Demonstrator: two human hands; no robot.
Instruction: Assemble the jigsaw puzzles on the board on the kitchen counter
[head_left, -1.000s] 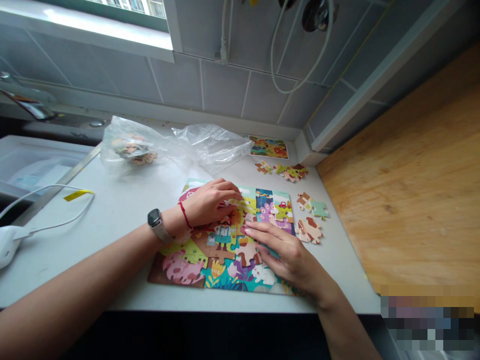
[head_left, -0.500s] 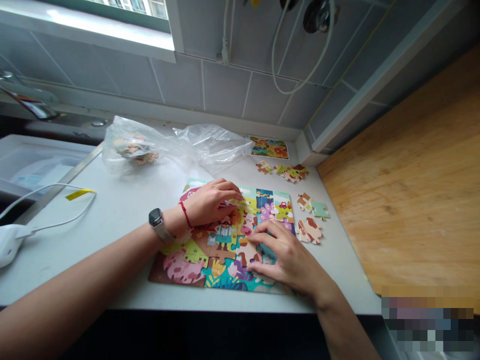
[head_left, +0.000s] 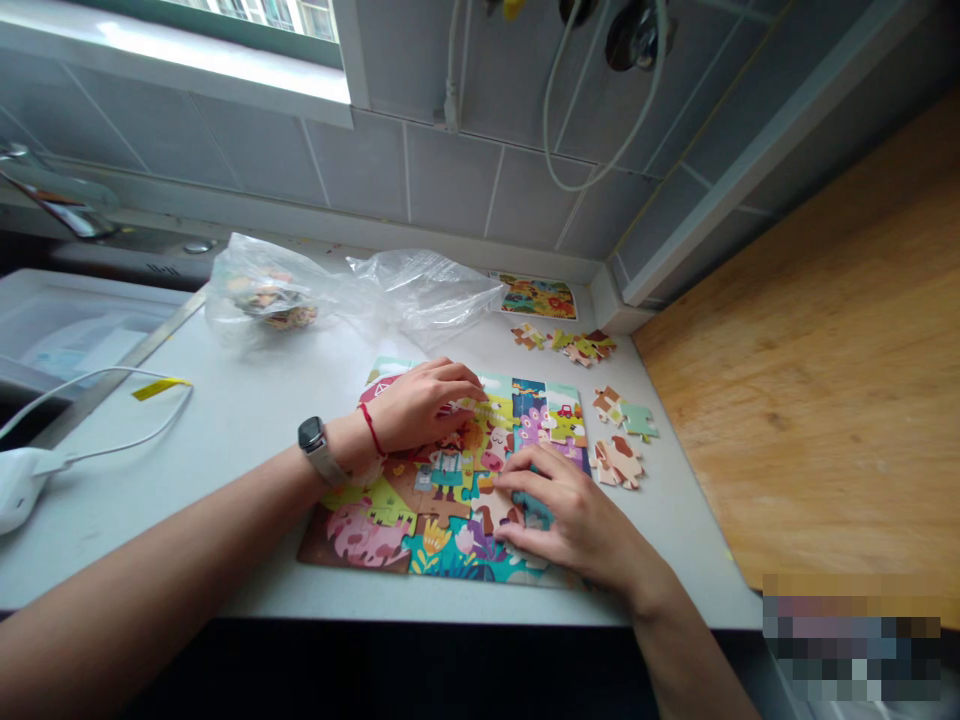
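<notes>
A colourful farm-scene jigsaw puzzle (head_left: 448,470) lies on the white counter, showing a farmer, a cow and a pink pig. Across its upper left part rests my left hand (head_left: 429,398), palm down with fingers stretched out. That arm wears a red string bracelet and a watch. At the lower right of the puzzle, my right hand (head_left: 566,510) has its thumb and fingertips around the edges of a brown-and-cream puzzle piece (head_left: 495,508), pressing it at the surface. The puzzle's lower right area is partly hidden under this hand.
Several loose puzzle pieces (head_left: 619,462) lie to the right, with another small pile (head_left: 589,346) behind. A picture card (head_left: 538,297) leans near the wall. A clear plastic bag (head_left: 262,300) holding more pieces sits at the back left. A white charger (head_left: 22,488) with cable lies left, beside the sink.
</notes>
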